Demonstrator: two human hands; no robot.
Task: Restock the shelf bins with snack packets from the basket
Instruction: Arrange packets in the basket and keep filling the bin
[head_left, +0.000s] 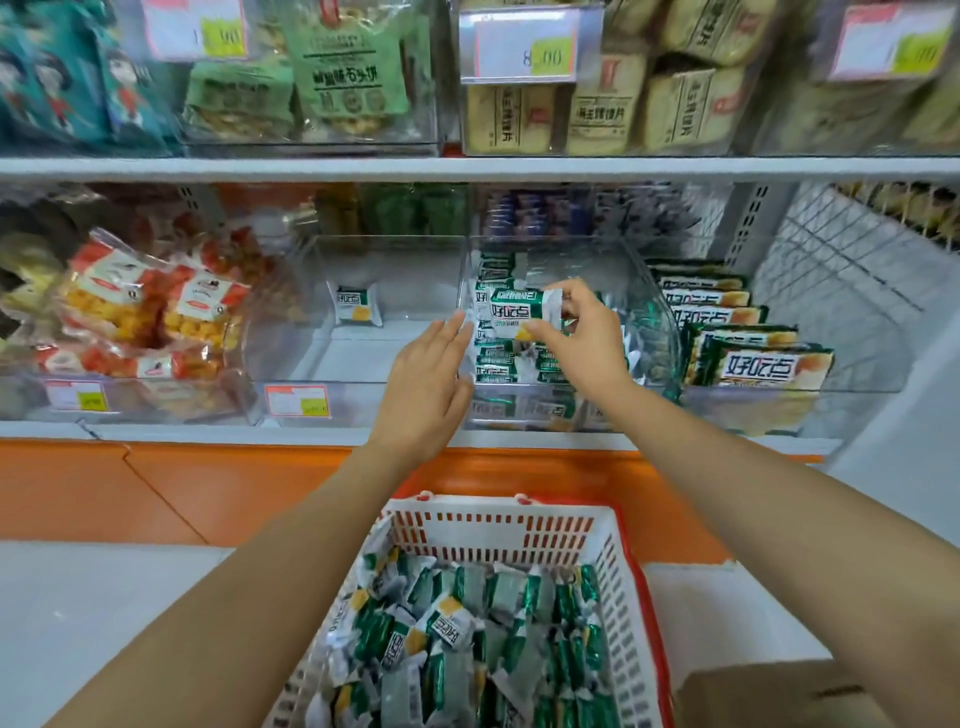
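- Head view, right hand (582, 338): thumb and fingers (553, 291) are clamped on the right end of one green-and-white snack packet (524, 312). It is held flat above the filled bin (644, 291) at the middle of the lower shelf (208, 431). The palm hides part of what lies beneath.
- Left hand (426, 374): its fingers are straight and close together and hold nothing. The fingertips reach the clear wall between two bins; whether they touch it cannot be told.
- Stacked packets (498, 364) of the same kind stand in the filled bin, partly covered by the held packet and both hands.
- The near-empty bin (363, 244) to its left holds a lone packet (356, 304) at the back.
- Basket (613, 571): white with a red rim, it sits below the shelf's front edge and is heaped with loose packets (452, 623). Its near end is cut off by the frame's bottom edge.
- Larger green packs (753, 364) stand in the bin towards the shelf's right end, and orange bags (145, 312) lie towards its left end, smeared by blur.
- On the upper shelf, green bags (343, 78), tan packs (597, 109) and a price tag (519, 52) are blurred, and their tops are cropped.
- The goods at the back of the lower shelf are dim and hard to make out.
- A brown box (779, 696) in the bottom right corner is only partly in frame.
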